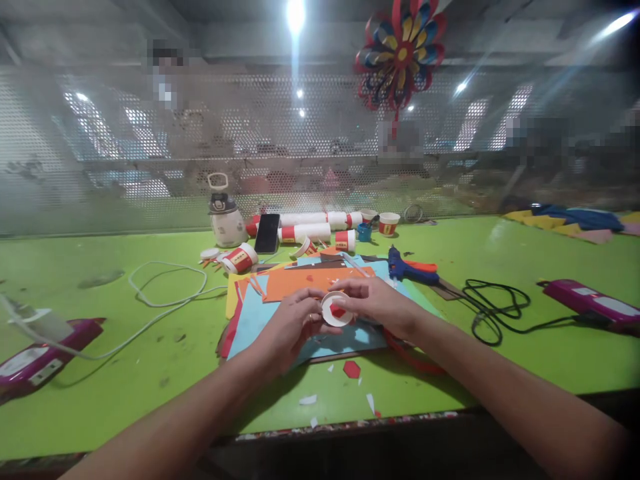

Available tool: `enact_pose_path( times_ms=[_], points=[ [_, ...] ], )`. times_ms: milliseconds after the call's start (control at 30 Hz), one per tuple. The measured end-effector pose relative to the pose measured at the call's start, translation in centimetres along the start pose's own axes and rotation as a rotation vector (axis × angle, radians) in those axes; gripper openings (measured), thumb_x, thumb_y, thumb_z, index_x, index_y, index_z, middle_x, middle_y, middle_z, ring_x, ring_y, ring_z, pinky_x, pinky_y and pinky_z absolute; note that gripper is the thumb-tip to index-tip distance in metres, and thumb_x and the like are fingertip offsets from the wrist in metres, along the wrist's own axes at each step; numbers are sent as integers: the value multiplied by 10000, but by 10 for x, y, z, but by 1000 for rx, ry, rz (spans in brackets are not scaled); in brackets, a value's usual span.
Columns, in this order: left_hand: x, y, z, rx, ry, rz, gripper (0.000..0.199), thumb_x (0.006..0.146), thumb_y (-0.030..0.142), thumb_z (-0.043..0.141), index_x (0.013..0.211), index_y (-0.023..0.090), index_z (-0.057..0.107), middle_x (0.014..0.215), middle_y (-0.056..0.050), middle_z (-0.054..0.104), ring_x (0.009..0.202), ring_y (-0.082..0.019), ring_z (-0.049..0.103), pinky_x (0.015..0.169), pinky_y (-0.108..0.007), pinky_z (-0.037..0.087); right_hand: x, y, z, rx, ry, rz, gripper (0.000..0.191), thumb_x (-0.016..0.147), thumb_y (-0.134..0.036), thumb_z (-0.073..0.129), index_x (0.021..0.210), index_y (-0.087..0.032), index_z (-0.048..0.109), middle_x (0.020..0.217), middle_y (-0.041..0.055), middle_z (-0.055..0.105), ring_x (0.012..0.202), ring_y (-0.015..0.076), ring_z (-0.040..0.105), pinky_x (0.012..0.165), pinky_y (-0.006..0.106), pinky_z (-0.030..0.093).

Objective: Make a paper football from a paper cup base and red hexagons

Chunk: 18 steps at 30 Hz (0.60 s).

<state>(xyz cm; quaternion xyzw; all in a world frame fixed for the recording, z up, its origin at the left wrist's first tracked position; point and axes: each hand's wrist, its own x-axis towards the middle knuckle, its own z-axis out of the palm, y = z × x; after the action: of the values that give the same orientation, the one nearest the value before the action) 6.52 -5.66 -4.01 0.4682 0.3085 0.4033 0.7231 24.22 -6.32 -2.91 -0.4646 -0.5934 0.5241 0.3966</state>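
Note:
My left hand (303,318) is closed on the left side of a small round white paper piece (331,321), which looks like the bottom of a paper cup. A red paper piece (337,308) lies inside the white round. My right hand (376,301) holds the right side of the round, with fingertips at the red piece. Below both hands are stacked coloured paper sheets, with a light blue sheet (260,330) and an orange sheet (287,285) on top. A red paper hexagon (351,369) rests on the green table near its front edge.
A blue glue gun (411,267) lies right of the sheets, its black cord (493,303) coiled beyond. Paper cups (241,258), a phone (267,233) and a white bottle (227,223) stand or lie behind. Purple power strips (593,301) sit at both sides. White scraps (309,400) lie in front.

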Motion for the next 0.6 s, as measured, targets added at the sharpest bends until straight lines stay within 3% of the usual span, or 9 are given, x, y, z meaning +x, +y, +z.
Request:
enact_pose_path(
  times_ms=[200,433,600],
  points=[
    [-2,-3,0,14,3,-10,146,722,123,601,866,146,601,834,-72,704,696,-166,669,694,-315,566,6,15,4,-78,42,-33,294,604,-334,800,776,-144,656,616,-28,615,535,111,521,496,237,413],
    [1,-4,-3,22,-7,-25,200,685,96,611,874,152,577,784,-66,696,714,-186,675,680,-331,572,8,20,4,-117,38,-21,216,670,-279,756,779,-137,634,588,-38,596,475,92,498,449,222,391],
    [0,-2,-2,49,-7,-33,190,652,69,612,829,135,587,752,-58,669,662,-158,642,670,-335,577,5,11,3,-69,22,-26,292,683,-398,737,747,-122,666,593,-1,624,532,117,546,502,241,425]
  ],
)
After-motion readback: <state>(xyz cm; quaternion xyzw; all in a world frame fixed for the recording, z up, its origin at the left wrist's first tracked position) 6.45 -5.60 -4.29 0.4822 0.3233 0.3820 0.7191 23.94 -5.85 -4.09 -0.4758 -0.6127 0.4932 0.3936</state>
